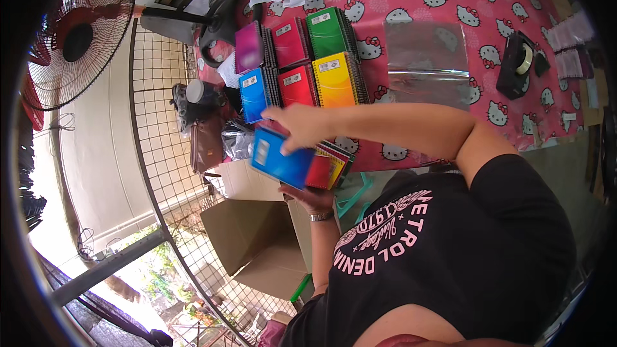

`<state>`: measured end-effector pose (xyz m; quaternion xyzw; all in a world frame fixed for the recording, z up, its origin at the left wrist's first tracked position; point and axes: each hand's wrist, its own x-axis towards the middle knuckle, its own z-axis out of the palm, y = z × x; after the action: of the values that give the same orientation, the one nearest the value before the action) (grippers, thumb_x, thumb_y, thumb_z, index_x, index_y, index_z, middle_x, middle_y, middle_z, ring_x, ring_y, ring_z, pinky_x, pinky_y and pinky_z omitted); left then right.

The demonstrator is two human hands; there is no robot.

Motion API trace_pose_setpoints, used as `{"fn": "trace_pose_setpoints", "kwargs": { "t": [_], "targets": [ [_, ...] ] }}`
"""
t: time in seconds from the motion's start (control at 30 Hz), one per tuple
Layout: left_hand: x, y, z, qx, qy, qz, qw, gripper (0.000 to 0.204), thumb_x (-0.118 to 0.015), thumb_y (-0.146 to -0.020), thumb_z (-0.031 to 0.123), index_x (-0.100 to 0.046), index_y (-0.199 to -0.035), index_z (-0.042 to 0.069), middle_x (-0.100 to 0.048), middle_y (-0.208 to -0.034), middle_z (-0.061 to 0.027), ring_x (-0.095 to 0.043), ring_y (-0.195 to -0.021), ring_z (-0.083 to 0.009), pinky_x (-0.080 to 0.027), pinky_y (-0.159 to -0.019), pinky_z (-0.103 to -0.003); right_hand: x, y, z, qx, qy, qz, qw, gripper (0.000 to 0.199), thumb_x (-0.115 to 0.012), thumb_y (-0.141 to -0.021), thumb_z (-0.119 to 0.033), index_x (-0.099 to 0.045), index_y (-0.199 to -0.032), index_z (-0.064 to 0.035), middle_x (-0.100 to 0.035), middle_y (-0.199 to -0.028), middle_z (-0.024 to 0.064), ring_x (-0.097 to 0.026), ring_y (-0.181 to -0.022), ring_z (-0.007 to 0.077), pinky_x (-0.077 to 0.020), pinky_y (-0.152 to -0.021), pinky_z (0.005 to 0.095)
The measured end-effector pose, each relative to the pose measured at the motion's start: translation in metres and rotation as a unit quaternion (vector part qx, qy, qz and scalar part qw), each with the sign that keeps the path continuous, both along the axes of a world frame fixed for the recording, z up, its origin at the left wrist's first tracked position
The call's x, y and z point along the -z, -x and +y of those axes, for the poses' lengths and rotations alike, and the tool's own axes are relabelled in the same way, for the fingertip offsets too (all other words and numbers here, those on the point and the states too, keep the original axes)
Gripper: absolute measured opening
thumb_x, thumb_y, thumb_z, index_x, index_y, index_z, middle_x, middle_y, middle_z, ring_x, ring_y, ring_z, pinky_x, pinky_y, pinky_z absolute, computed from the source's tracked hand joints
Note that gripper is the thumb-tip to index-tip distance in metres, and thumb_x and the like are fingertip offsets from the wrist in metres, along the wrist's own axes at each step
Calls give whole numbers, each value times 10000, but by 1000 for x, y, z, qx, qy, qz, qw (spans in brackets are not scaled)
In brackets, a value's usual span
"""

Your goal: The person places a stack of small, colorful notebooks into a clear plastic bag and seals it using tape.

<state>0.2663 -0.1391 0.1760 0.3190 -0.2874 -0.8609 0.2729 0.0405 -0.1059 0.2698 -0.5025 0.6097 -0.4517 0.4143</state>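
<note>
Right hand (299, 127) grasps a blue notebook (275, 162) over the left hand's stack

Right hand has its thumb pressed on the cover of the blue notebook, the grip closed near the notebook's upper edge; both are slightly blurred. Below it, the left hand (315, 199), with a silver watch (321, 216) at the wrist, holds a stack of notebooks (319, 172) from underneath, its fingers partly hidden. Red, yellow and green covers show in that stack, to the right of the blue notebook, which overlaps the red one; whether they touch is unclear.

Just beyond the right hand, two rows of spiral notebooks lie on a pink tablecloth (443, 0) printed with white cat faces. Nearer the hand are a second blue notebook (253, 93), a red notebook (295, 90) and a yellow notebook (334, 80), from left to right. Farther from it are a purple notebook (249, 51), a crimson notebook (289, 43) and a green notebook (326, 33).

To the right of the same hand, beyond the forearm, lies a clear plastic sleeve (427, 51), and well apart, farther right, a black tape dispenser (511, 67). Below and left of the left hand, a cardboard box (241, 231) stands open. A fan (77, 42) is well to the left of both hands.
</note>
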Motion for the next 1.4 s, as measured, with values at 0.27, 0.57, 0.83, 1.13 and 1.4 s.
{"fn": "trace_pose_setpoints", "kwargs": {
  "t": [0.27,0.57,0.83,1.13,1.4],
  "targets": [
    [10,-2,7,60,-116,201,971,676,-653,-834,374,-393,-1388,86,-599,-1205,-79,-609,-1032,-281,-472,-903,-481,46,84,-91,338,22,56,939,636,-681,-809,-480,-567,-1081,84,-617,-1086,289,-620,-999,413,-500,-864,451],
    [2,0,3,169,-213,480,834,313,-474,-967,231,-433,-1244,90,-612,-1107,-91,-640,-899,-253,-445,-824,-438,73,118,-151,388,-118,42,913,605,-761,-710,-352,-573,-1143,26,-675,-1013,220,-671,-959,330,-536,-833,387],
    [-26,21,11,74,-87,175,978,457,-534,-935,389,-486,-1294,110,-511,-1357,-124,-402,-1329,-328,-233,-1141,-532,-17,-5,59,128,142,57,980,218,-583,-763,-74,-522,-961,-6,-567,-902,214,-591,-878,391,-464,-752,471],
    [-26,125,51,311,27,38,949,885,-729,-694,180,-309,-1470,117,-524,-1288,-128,-549,-1163,-301,-422,-1030,-458,15,16,218,298,40,88,950,772,-784,-711,-466,-446,-1241,-17,-570,-1118,182,-599,-1044,324,-478,-868,422],
    [67,243,149,458,446,81,765,1039,-766,-668,-65,-162,-1496,104,-436,-1378,-122,-490,-1231,-247,-404,-1044,-371,157,71,321,406,47,157,899,824,-816,-619,-105,-368,-1310,-119,-530,-1208,165,-528,-1153,384,-449,-974,427]
  ]
}}
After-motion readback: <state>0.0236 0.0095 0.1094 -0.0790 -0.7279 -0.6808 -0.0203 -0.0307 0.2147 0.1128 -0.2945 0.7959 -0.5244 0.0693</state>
